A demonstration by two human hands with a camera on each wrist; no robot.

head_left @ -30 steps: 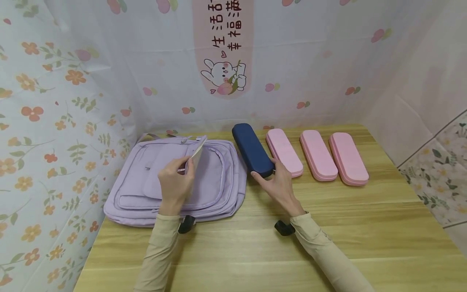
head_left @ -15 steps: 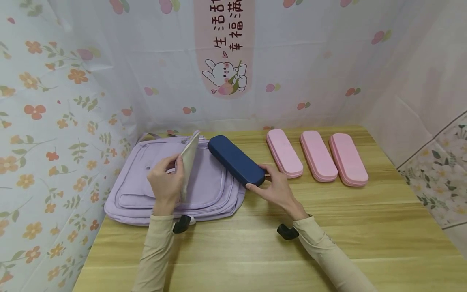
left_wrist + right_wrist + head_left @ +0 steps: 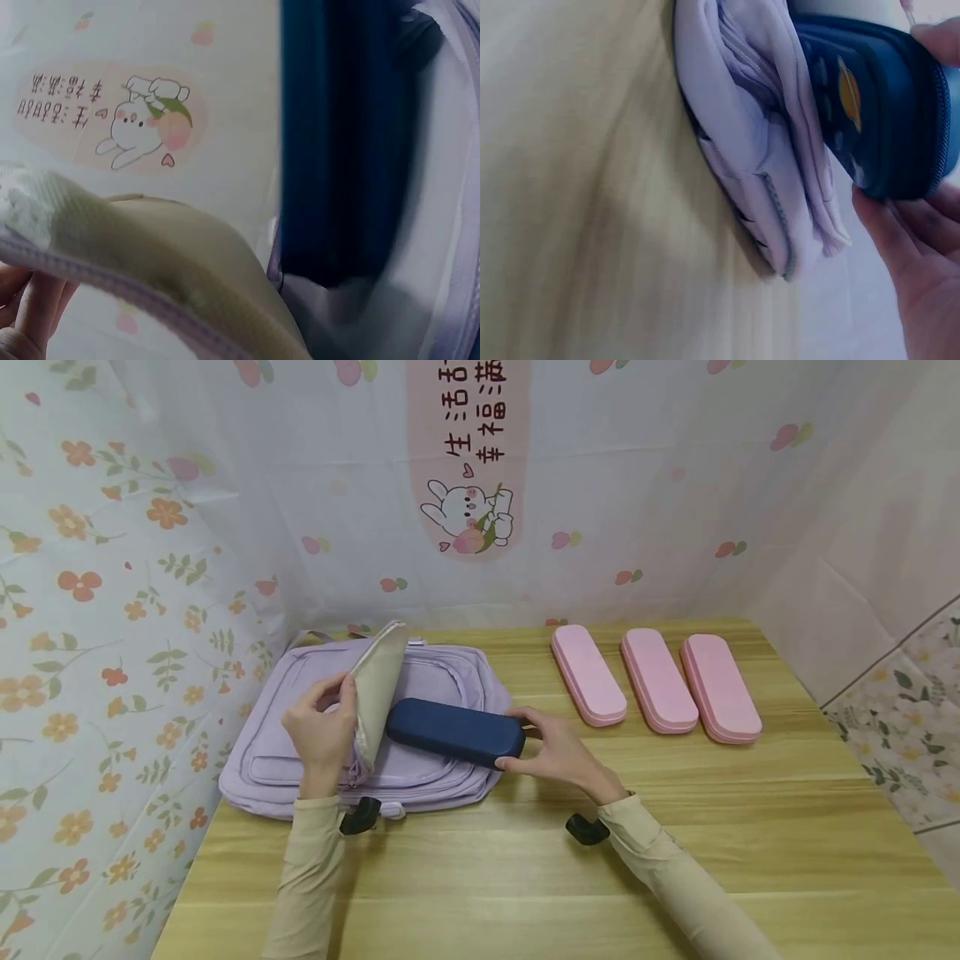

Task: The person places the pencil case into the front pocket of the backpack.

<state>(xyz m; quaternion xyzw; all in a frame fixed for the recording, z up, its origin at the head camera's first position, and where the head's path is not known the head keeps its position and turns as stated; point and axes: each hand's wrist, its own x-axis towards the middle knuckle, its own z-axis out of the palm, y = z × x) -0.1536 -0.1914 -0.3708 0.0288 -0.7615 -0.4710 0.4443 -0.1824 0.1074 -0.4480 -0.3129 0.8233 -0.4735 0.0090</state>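
Note:
A lavender backpack (image 3: pixel 273 718) lies flat at the left of the table. My left hand (image 3: pixel 321 727) pinches the edge of its front pocket flap (image 3: pixel 381 681) and holds it raised, the pale lining showing. In the left wrist view the zippered flap (image 3: pixel 172 255) partly covers my fingers. My right hand (image 3: pixel 558 752) grips the right end of a navy blue pencil case (image 3: pixel 453 728), thumb and fingers on opposite sides. Its far end is at the pocket opening beside the flap; how deep it reaches cannot be told. A planet picture marks the pencil case (image 3: pixel 889 112) in the right wrist view.
Three pink cases stand in a slanted row to the right: the nearest one (image 3: pixel 588 675), a middle one (image 3: pixel 660 681) and the far right one (image 3: pixel 722 688). Patterned cloth walls (image 3: pixel 337 527) border the wooden table (image 3: pixel 480 877) at the back and left.
My right hand has carried the navy pencil case left from beside the pink cases to over the backpack, turning it nearly sideways. My left hand has pulled the flap further left and wider.

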